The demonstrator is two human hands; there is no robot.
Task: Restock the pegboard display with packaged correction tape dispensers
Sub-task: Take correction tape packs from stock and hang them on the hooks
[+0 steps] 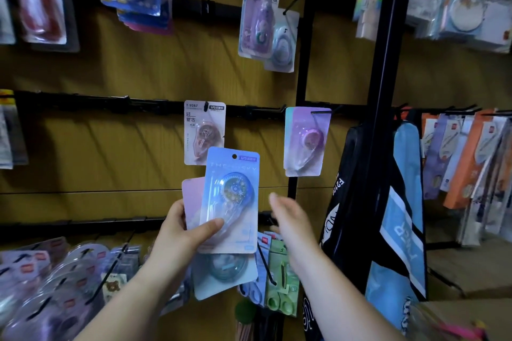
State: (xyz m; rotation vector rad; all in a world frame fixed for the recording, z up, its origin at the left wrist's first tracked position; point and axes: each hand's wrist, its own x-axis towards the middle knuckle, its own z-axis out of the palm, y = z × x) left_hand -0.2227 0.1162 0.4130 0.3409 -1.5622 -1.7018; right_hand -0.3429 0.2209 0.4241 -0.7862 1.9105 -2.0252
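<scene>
My left hand [181, 230] grips a small stack of packaged correction tape dispensers; the front one is a blue pack [231, 196] with a round hanging hole at its top, and a pink pack [192, 196] shows behind it. My right hand [291, 216] hovers just right of the stack, fingers relaxed, holding nothing. On the middle rail of the wooden display wall hang a beige pack [203, 130] and a purple pack [307, 141] on black hooks. Two more packs [263, 22] hang higher up.
A black upright post [388, 63] stands right of the purple pack, with blue and black bags [393, 216] hanging beside it. Hooks full of stationery packs [55, 271] fill the lower left, and green scissors packs [279, 279] hang below my hands.
</scene>
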